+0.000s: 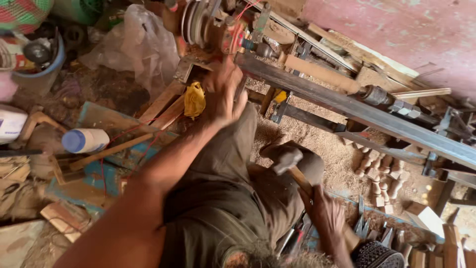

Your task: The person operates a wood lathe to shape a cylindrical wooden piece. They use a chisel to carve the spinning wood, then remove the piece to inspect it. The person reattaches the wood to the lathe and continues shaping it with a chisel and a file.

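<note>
Right hand [328, 214] at five o'clock, grip closed on a hammer [291, 160], poised to strike; left hand [221, 92], grip open, braces against the lathe [347, 106] at twelve.

Steel rail [357, 110] bars lathe side — sawdust floor [317, 144] open.

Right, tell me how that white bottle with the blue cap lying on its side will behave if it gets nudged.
The white bottle lies on its side and looks round, so it would probably roll. It looks like plastic, so likely light and not fragile. The wooden slat beside it and the clutter around might stop it soon. Neither the left hand nor the right hand is near it.
</note>
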A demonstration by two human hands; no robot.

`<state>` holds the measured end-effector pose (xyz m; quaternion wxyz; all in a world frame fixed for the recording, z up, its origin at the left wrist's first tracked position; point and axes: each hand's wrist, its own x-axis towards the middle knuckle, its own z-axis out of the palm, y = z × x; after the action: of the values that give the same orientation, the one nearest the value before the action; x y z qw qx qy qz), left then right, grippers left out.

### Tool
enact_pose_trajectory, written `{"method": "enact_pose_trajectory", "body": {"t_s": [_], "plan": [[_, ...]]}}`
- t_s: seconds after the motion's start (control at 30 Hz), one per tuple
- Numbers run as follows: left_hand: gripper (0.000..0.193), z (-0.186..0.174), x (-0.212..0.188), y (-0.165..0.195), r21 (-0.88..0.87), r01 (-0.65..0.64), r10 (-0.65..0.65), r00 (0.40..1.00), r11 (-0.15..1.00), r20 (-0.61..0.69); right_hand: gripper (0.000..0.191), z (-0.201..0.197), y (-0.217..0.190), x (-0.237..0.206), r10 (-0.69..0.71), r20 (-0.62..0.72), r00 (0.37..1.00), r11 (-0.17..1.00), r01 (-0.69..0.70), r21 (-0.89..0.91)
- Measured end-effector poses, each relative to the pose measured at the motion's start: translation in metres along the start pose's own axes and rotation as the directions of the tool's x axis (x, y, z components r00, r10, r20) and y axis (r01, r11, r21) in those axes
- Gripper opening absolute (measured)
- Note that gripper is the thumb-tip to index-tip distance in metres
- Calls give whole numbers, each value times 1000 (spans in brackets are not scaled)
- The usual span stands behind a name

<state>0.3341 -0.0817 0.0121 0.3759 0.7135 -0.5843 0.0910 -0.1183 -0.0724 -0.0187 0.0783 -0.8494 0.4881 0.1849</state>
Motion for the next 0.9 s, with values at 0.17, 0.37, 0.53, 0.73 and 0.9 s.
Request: {"method": "enact_pose_trajectory", "body": {"t_s": [0.17, 0.37, 0.53, 0.73, 0.9], "plan": [[71, 55, 68, -29, -119, 204, -236, 798, 972, -555, 46, -29, -9, 74, -554, -333, 763, 830, 473, -296], [79, 96, 81, -35, 26, 115, -97, 922, 993, -374, 14, -31, -15, 115, -554, -334, 763, 802, 382, -460], [94, 115, 105, -19, 275, -152, -89, 710, 949, 698, 20, -28, -16, 133, -593, -53, 804, 732, 510, -452], [95, 121, 111, -23, 382, -117, -254, 567, 917, 784, 35, -35, -30, 183, -685, 79, 725, 632, 644, -431], [84, 149, 94, -41, 216, -265, 304, 936, 940, -175, 51, -53, -47, 258, -619, 50, 784, 732, 598, -326]]}}
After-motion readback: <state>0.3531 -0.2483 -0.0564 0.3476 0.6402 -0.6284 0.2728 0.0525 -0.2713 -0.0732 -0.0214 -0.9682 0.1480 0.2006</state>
